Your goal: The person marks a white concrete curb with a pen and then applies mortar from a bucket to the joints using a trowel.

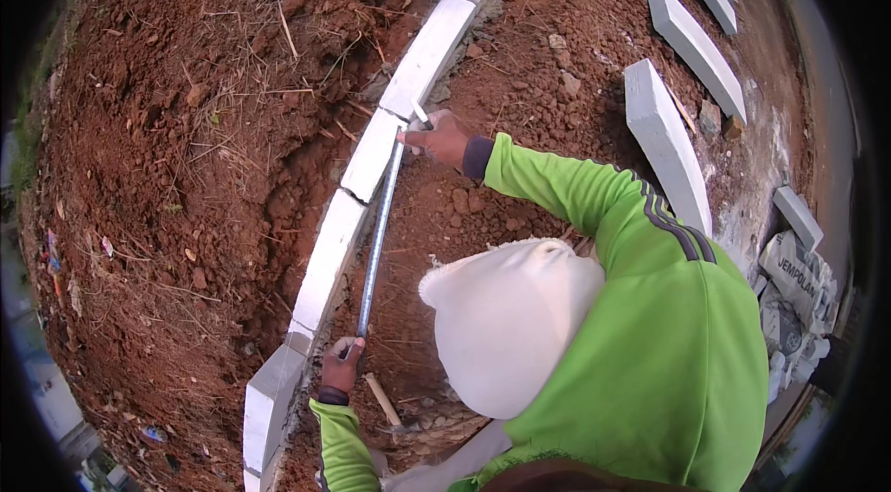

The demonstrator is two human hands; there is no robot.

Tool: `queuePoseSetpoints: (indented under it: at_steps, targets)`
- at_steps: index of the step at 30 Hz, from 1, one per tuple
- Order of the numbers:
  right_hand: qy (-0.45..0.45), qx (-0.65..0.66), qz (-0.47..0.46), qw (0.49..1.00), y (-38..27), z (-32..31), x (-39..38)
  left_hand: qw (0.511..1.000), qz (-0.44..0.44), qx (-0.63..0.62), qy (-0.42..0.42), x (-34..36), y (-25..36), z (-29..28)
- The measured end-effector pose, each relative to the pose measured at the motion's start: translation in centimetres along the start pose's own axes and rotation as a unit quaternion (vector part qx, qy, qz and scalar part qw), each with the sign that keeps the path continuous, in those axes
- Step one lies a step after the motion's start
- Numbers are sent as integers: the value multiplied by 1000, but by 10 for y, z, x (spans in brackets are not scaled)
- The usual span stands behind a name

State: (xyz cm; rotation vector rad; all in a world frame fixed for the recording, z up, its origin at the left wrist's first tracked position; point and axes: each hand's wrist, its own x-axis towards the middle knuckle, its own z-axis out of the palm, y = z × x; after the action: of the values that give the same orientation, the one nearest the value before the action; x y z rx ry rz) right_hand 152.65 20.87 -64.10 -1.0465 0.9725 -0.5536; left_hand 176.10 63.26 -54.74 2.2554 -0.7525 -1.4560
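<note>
A row of white kerb blocks [328,255] runs diagonally over the soil. Beside its right edge lies a long, thin metal ruler [379,237], roughly parallel to it. My left hand [343,364] is closed on the near end of the ruler. Farther up, my right hand [444,141] pinches a short white pen-like stick [421,114] over a block's edge, close to a joint. Its fingertips also touch the ruler's far end. Between my arms, my knee in pale cloth [510,325] hides some of the ground.
Loose white kerb blocks [664,139] lie on the right. A crumpled printed sack [796,283] is at the far right, near a small block [798,217]. Rough red soil [186,148] with clods and straw spreads left. A short wooden stick [381,399] lies near my left hand.
</note>
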Motion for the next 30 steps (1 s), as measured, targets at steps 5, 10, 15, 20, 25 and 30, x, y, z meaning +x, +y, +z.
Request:
queuePoseSetpoints:
  at_steps: [5,10,15,20,25,30]
  targets:
    - [-214,-117,60,968,2,101,-128,986,35,-157,-47,42,77,33]
    - [-243,-167,73,953,23,85,-131,980,89,-173,-42,59,119,53]
    - [13,-65,74,995,-24,2,-35,984,-57,-140,-93,7,81,26]
    - [343,66,-32,936,-79,-155,103,975,-112,-102,-165,-64,-17,-19]
    - [268,-20,-124,955,-104,-221,165,978,-139,-99,-117,-132,-90,-47]
    - [267,23,-135,954,-91,-256,197,962,-222,-117,-108,-172,-125,-41]
